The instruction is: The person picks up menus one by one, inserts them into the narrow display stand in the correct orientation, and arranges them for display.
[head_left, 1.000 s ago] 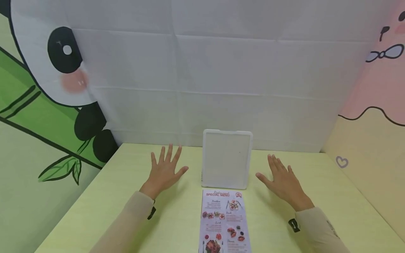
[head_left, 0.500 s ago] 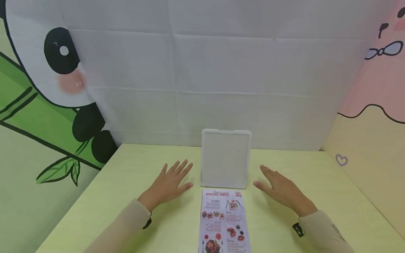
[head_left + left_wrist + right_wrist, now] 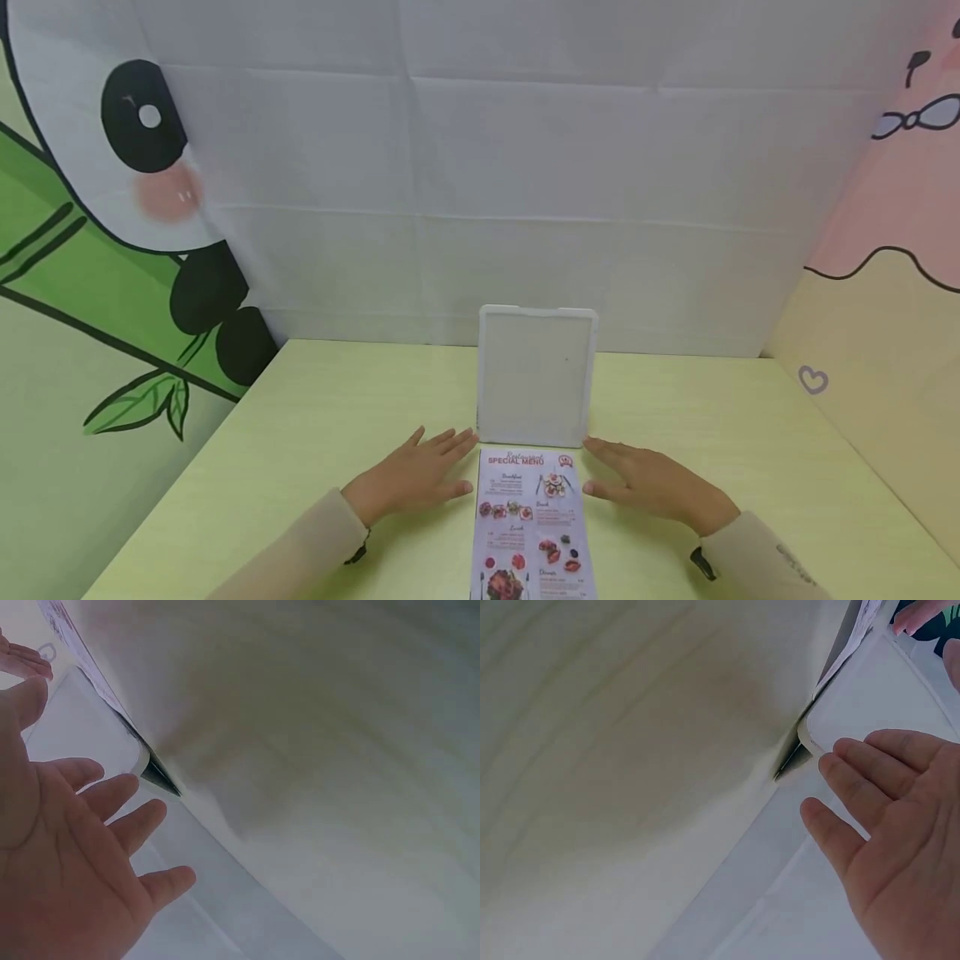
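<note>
A printed restaurant menu (image 3: 528,533) lies flat on the pale yellow table, its top edge just before a white framed board (image 3: 536,379) that stands upright. My left hand (image 3: 416,475) is at the menu's upper left, fingers extended toward the board's lower left corner and thumb near the menu's edge. Mirroring it, my right hand (image 3: 648,483) reaches in from the other side, fingertips right at the board's lower right corner. Both hands hold nothing. In the left wrist view, the fingers (image 3: 139,825) are spread; the right wrist view shows straight fingers (image 3: 862,780) beside the board's corner.
A white cloth (image 3: 450,167) hangs behind the table (image 3: 337,392). Panda and bamboo artwork covers the left wall (image 3: 112,333), and a pink and cream painted wall (image 3: 885,333) borders the right side. Both wrists wear a dark strap below beige sleeves (image 3: 300,542).
Both hands have come toward the body and inward, from beside the board to the menu's upper sides. The menu and board have stayed in place.
</note>
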### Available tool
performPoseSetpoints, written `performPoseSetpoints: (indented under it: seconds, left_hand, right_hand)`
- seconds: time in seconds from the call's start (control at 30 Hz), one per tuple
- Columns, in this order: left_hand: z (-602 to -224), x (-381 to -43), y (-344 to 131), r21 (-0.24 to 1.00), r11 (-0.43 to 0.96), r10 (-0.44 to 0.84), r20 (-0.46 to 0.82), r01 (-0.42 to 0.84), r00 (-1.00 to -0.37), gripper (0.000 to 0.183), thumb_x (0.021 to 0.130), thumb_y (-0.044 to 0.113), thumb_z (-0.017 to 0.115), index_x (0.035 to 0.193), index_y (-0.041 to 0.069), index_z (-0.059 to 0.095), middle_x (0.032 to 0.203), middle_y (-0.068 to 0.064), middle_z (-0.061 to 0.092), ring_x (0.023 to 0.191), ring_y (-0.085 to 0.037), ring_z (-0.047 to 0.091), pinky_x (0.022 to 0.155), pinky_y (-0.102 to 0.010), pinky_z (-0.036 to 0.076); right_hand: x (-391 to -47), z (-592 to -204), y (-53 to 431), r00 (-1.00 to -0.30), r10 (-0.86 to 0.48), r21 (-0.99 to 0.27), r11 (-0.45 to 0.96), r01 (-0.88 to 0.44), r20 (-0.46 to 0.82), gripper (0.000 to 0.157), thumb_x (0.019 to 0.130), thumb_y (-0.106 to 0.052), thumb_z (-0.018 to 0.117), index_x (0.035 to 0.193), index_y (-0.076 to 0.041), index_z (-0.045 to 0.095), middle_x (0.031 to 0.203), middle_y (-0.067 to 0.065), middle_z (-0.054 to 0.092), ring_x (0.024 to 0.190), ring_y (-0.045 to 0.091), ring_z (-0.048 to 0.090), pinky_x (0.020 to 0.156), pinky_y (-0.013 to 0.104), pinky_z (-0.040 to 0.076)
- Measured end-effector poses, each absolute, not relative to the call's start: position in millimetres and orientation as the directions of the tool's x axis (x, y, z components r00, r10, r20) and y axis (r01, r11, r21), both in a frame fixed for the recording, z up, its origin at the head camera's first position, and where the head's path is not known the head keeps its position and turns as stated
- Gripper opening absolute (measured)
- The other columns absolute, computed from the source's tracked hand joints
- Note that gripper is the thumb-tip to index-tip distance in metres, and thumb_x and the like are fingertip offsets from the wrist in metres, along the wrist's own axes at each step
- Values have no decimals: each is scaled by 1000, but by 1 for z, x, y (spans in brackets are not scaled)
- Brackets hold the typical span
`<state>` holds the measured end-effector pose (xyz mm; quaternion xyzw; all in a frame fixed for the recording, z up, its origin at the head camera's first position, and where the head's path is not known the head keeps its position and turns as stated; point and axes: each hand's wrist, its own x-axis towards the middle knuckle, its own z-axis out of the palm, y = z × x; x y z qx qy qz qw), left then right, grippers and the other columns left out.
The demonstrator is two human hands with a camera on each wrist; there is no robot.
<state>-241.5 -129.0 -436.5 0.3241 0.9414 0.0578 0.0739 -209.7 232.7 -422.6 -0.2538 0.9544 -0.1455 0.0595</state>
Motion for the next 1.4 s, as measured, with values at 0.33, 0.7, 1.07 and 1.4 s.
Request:
performPoseSetpoints:
  seconds: [0.33,0.7,1.07,1.4]
  left_hand:
    - [-442,-237,-115,146,769,640,-179,623,-747,74,96,59,40,154,19,19,160,4,19,147,-26,23,118,-55,18]
    - [-435,-228,-102,123,803,596,-195,583,-779,79,93,59,47,153,14,24,158,-1,25,146,-31,25,117,-56,21]
    - [-432,-228,-98,190,802,594,-169,566,-786,81,89,54,57,150,8,30,151,-9,40,143,-28,31,117,-55,20]
    - [-431,-231,-94,187,777,625,-125,601,-770,80,86,47,65,147,5,36,144,-10,50,138,-27,41,117,-49,26]
  right_hand:
    - [-206,-427,217,-830,-547,-303,814,-496,-111,82,90,-69,41,149,-12,34,154,7,36,139,31,39,108,51,38]
    - [-201,-431,206,-798,-596,-205,794,-572,-83,81,91,-59,51,148,-4,33,155,12,33,141,31,35,108,48,39]
    - [-202,-431,203,-800,-595,-287,782,-554,-76,80,89,-47,63,147,0,34,151,15,38,137,33,40,109,48,38]
    - [-206,-429,202,-796,-604,-342,758,-555,-46,81,83,-42,71,143,2,40,144,20,46,131,37,47,107,51,39]
